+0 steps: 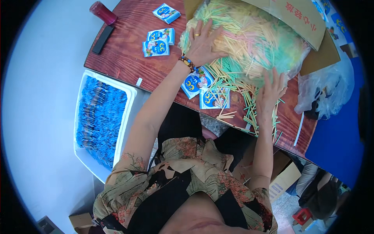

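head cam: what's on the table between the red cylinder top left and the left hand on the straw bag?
In the head view, between the red cylinder and the left hand: bare wooden table with three blue-and-white packets. A black bar lies below the cylinder.

The person wears a short-sleeved top patterned in beige, black and rust-red florals. A beaded bracelet (187, 62) circles the left wrist just below the fingers, and a gold ring (197, 34) sits on one left finger.

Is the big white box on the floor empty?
No, the white rectangular plastic box beside the brown wooden table is filled with small blue packets.
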The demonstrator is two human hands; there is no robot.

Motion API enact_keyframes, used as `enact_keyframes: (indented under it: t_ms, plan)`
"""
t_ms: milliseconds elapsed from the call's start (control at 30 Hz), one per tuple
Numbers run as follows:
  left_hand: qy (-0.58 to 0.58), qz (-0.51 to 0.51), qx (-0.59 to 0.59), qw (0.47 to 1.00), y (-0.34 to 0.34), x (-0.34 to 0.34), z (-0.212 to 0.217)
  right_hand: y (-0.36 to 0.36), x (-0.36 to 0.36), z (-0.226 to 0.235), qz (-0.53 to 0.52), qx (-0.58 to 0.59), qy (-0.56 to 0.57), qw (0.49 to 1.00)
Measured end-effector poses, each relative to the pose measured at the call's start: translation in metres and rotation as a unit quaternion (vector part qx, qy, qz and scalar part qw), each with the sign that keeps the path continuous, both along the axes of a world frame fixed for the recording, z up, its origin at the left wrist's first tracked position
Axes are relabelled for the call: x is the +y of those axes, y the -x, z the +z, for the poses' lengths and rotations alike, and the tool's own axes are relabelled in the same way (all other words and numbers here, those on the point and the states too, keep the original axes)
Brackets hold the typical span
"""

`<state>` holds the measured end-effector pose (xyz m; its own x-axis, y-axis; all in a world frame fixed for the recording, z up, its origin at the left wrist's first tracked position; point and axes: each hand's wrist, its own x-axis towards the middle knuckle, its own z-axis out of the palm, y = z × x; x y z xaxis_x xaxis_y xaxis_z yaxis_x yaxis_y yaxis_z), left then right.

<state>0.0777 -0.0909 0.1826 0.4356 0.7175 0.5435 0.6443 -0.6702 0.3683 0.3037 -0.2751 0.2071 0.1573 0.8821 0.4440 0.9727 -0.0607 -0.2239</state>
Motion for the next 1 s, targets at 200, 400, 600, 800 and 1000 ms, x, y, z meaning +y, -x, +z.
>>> enact_keyframes:
  t_ms: [200,400,600,800,1000]
  plan:
    - [0.052,-0.111,-0.004,0.992,0.036,0.010,-0.001,0.023,0.006,-0.011,-0.026,0.022,0.032,0.999]
    - [0.014,-0.111,-0.081,0.990,0.088,0.024,-0.006,0.022,0.010,-0.027,-0.009,0.017,0.035,0.999]
    - [-0.040,0.164,0.101,0.980,0.177,0.033,-0.034,0.021,0.008,-0.019,0.010,0.052,-0.022,0.998]
    - [-0.011,0.170,0.132,0.976,0.193,0.026,-0.046,0.067,-0.009,-0.002,0.169,0.056,-0.059,0.982]
    - [0.011,0.207,0.173,0.963,0.179,0.004,-0.042,0.108,-0.038,0.005,0.268,0.056,0.081,0.958]
